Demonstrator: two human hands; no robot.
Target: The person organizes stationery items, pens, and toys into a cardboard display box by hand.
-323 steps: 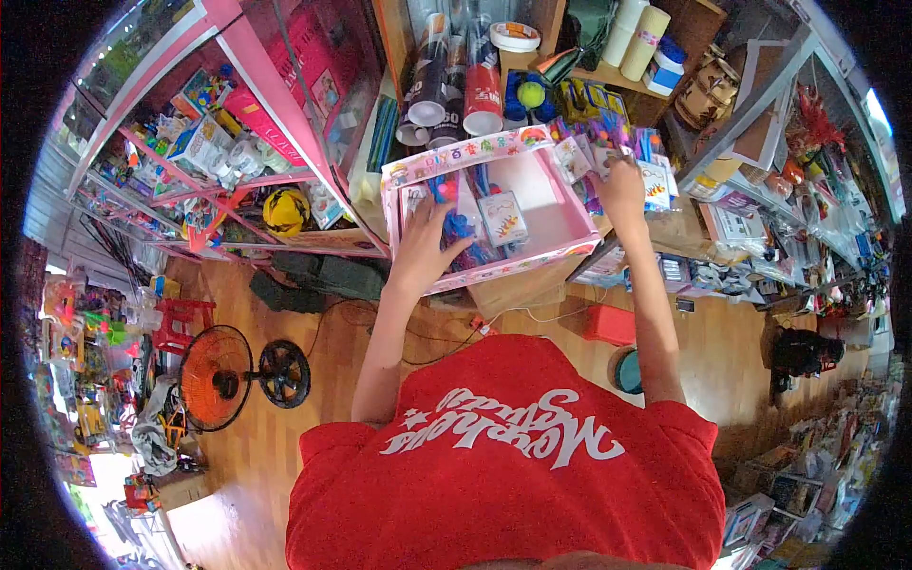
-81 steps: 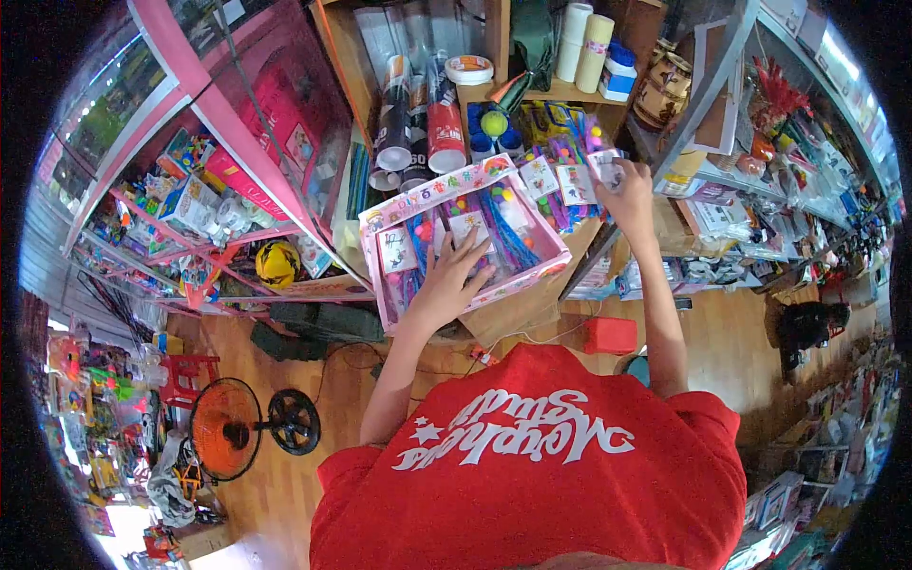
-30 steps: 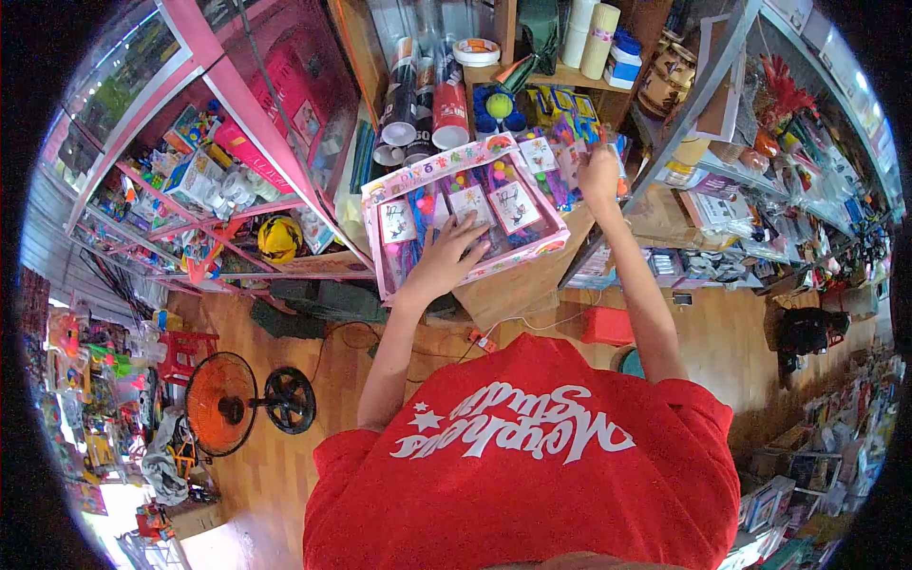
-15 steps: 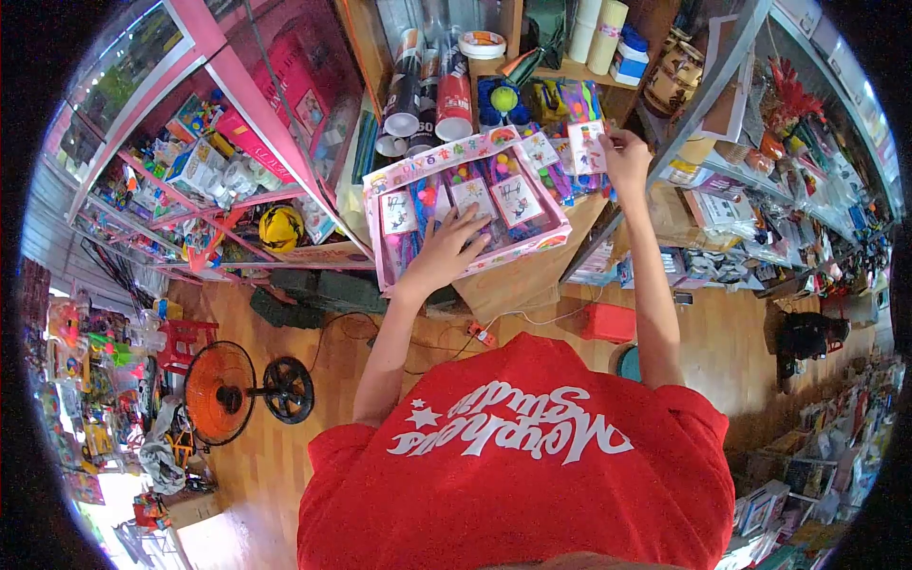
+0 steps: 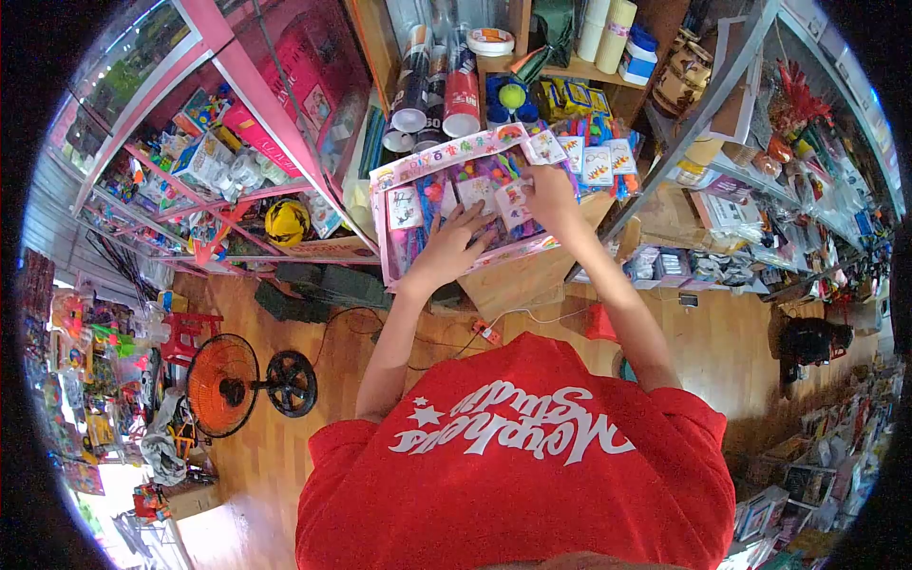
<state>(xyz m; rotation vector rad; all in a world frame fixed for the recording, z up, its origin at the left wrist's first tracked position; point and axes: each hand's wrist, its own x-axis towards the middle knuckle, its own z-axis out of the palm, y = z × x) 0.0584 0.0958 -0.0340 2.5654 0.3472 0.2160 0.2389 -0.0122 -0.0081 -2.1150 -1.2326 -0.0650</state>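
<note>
A pink-edged box [image 5: 446,150] stands open at a tilt, filled with plastic packets that bear white cards. My left hand [image 5: 454,245] rests on the packets in its middle, fingers spread. My right hand [image 5: 551,198] is at the box's right side, its fingers closed on a packet with a white card [image 5: 514,206]. Beyond the right edge of the box lie more colourful packets with white cards [image 5: 598,165].
Dark and red tubes [image 5: 462,100], a roll of tape [image 5: 490,42] and a yellow-green ball [image 5: 512,96] are behind the box. Pink-framed shelves [image 5: 275,95] rise at left, metal-framed shelves at right. An orange fan [image 5: 223,385] stands on the floor.
My right hand has moved left from the packets beside the box to the box's right side. More white cards now show where it was. My left hand has barely moved.
</note>
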